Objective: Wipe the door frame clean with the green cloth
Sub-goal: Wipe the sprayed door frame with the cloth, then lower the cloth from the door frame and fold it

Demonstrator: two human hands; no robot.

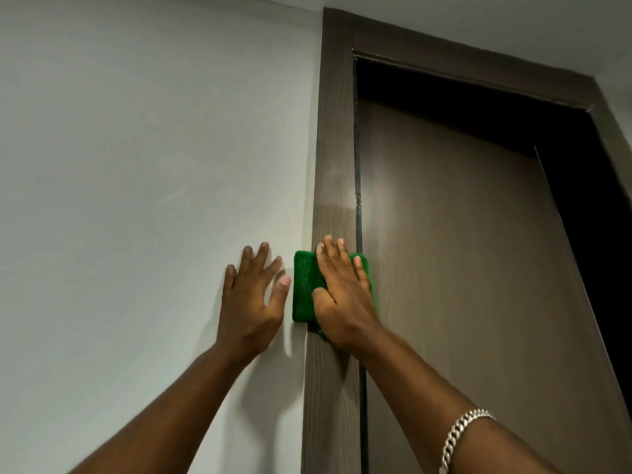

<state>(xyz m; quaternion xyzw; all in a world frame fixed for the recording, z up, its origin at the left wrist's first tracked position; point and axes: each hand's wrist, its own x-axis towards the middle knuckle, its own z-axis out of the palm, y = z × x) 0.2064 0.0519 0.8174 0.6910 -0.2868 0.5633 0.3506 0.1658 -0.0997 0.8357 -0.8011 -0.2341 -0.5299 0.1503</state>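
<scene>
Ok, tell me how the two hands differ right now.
The right hand presses the green cloth flat against the door frame; the left hand is bare and rests on the wall. The left hand's fingers are spread wide, the right hand's closer together. The right forearm wears a silver chain bracelet; the left has none. Both are open-palmed, fingers pointing up.

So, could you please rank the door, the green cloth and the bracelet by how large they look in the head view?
1. Door, by far the largest.
2. Green cloth, partly hidden under the right hand.
3. Bracelet, smallest, though it is nearer the camera.
</scene>
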